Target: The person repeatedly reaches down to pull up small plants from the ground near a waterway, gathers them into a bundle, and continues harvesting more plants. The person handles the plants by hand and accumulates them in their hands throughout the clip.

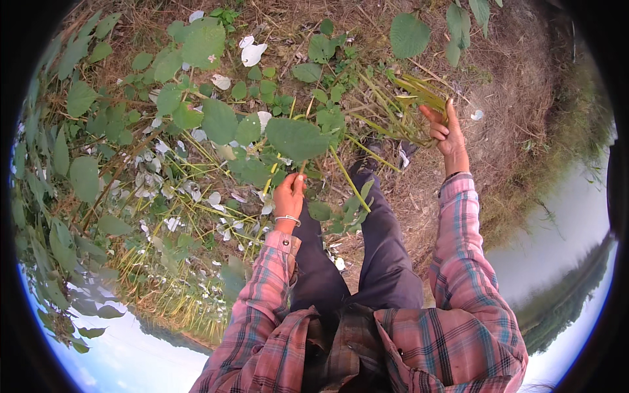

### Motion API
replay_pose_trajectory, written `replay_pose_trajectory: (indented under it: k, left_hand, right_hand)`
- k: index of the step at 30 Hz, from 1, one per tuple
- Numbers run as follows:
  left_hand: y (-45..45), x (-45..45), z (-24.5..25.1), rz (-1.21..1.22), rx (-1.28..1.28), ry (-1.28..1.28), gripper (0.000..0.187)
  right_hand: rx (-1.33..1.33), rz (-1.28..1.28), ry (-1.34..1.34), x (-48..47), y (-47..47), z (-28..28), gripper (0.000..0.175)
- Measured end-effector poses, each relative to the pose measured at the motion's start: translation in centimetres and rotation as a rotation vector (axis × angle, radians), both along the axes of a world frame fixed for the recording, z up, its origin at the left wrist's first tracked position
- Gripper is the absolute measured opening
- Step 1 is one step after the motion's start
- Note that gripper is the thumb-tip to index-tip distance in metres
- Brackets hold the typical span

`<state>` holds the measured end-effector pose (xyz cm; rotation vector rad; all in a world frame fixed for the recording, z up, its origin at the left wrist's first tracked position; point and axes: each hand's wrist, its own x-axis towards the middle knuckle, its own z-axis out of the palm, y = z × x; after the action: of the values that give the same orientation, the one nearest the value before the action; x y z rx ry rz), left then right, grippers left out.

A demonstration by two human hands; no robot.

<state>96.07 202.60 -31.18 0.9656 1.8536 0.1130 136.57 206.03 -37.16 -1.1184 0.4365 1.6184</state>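
My left hand (289, 199), with a bangle at its wrist, pinches a thin plant stem (302, 168) at the centre of the head view. A broad green leaf (298, 139) spreads just above those fingers. Off to the right, my right hand (446, 130) is closed around a bundle of yellow-green stalks (410, 105), whose ends fan out to the left. Parts of the fingers are hidden behind the stalks. Between the hands, a cut-looking green stem (350, 178) slants down across my trouser leg (385, 236).
Leafy shrubs (83, 182) crowd the left side. Pale, white-backed leaves (152, 182) litter the ground among yellow-green stems (216, 189). Dry grass (506, 98) covers the ground at right, sloping to a body of water (545, 236). My shoe (363, 159) is partly hidden by stems.
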Motion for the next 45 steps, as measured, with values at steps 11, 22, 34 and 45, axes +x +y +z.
replay_pose_trajectory:
  k: [11,22,34,45]
  left_hand:
    - [-1.7,-1.5,-2.9,0.282,-0.169,-0.046,0.021]
    - [-1.8,1.2,-2.5,0.448,-0.431,-0.221,0.032]
    - [-3.3,1.4,-1.0,0.558,-0.124,-0.464,0.044]
    - [-6.8,-0.9,-4.6,0.376,0.14,-0.344,0.034]
  right_hand:
    - [-0.241,1.12,-0.058,-24.3,-1.6,-0.3,0.018]
    - [-0.283,0.927,0.04,-27.2,-1.6,-1.1,0.023]
    - [-0.286,0.869,-0.015,-25.0,-2.4,1.5,0.011]
    - [-0.289,0.807,0.354,-26.2,-3.4,-0.2,0.018]
